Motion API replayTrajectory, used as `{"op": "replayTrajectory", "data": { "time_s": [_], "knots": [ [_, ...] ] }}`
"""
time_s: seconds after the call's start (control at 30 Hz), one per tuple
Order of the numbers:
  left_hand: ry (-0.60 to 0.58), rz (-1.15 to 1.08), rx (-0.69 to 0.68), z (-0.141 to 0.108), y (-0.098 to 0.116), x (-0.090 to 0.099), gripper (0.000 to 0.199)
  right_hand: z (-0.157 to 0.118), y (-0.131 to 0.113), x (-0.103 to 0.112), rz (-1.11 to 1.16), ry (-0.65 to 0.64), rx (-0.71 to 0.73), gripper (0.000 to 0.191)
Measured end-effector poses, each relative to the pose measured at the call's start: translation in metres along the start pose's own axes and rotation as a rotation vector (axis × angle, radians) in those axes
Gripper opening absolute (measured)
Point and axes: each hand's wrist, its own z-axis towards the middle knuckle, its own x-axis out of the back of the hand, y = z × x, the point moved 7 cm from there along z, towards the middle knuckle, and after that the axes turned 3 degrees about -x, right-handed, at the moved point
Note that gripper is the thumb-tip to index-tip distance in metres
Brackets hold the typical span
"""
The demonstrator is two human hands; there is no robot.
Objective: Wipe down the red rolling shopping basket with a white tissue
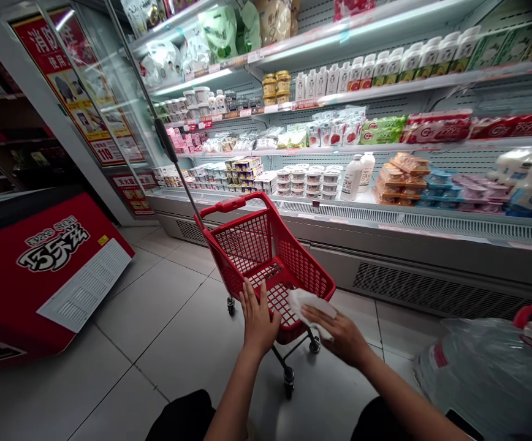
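A small red plastic shopping cart [241,245] stands on the floor before me, its basket bare inside. My left hand [259,321] lies against the near left rim of the basket, fingers stretched out and holding nothing. In my right hand [339,334] is a thin white cloth [306,300], pressed under the fingers at the near right rim. The cloth partly covers that rim. A dark pole [169,144] rises from the cart's left rear corner, beside the red handle [229,205].
An open refrigerated display [385,254] with several shelves of dairy goods runs behind the cart. A red freezer chest [59,269] stands on the left. Large clear water bottles [482,367] sit close at my right. Grey floor tiles [128,343] lie between.
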Motion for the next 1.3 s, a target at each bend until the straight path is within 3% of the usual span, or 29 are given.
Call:
{"op": "replayTrajectory", "data": {
  "time_s": [0.1,0.2,0.27,0.4,0.5,0.6,0.7,0.8,0.9,1.0,1.07,1.17,1.3],
  "knots": [
    [-0.046,-0.025,-0.034,-0.004,-0.006,0.003,0.09,-0.016,0.05,0.018,-0.074,0.016,-0.096,0.072],
    [-0.083,-0.026,-0.071,-0.006,-0.017,0.008,0.089,-0.029,0.066,0.022,-0.099,-0.021,-0.174,0.061],
    [-0.101,-0.003,-0.085,-0.004,-0.027,0.01,0.087,-0.034,0.055,0.016,-0.085,-0.034,-0.188,0.059],
    [-0.076,0.11,-0.083,0.002,-0.038,0.011,0.072,-0.026,0.003,-0.006,-0.063,-0.026,-0.161,0.063],
    [0.008,0.209,-0.079,0.003,-0.031,0.013,0.059,-0.006,-0.034,-0.021,-0.074,0.015,-0.134,0.064],
    [0.066,0.27,-0.101,-0.003,-0.016,0.011,0.056,0.017,-0.056,-0.03,-0.043,0.048,-0.153,0.054],
    [0.09,0.289,-0.111,-0.009,-0.01,0.011,0.058,0.033,-0.065,-0.036,0.0,0.048,-0.201,0.048],
    [0.086,0.282,-0.126,-0.012,-0.015,0.014,0.058,0.036,-0.06,-0.038,-0.005,-0.005,-0.212,0.061],
    [0.051,0.265,-0.156,-0.01,-0.026,0.017,0.058,0.026,-0.039,-0.029,-0.063,-0.033,-0.173,0.077],
    [0.003,0.25,-0.174,-0.004,-0.038,0.021,0.056,0.009,-0.012,-0.011,-0.139,-0.003,-0.181,0.082],
    [-0.015,0.252,-0.165,0.0,-0.043,0.023,0.057,0.0,-0.006,-0.004,-0.164,0.009,-0.18,0.085],
    [0.015,0.276,-0.096,0.001,-0.042,0.023,0.059,-0.001,-0.028,-0.009,-0.134,0.01,-0.129,0.086],
    [0.024,0.269,-0.08,-0.01,-0.018,0.011,0.059,0.012,-0.078,-0.024,-0.058,-0.004,0.045,0.078]
  ]
}}
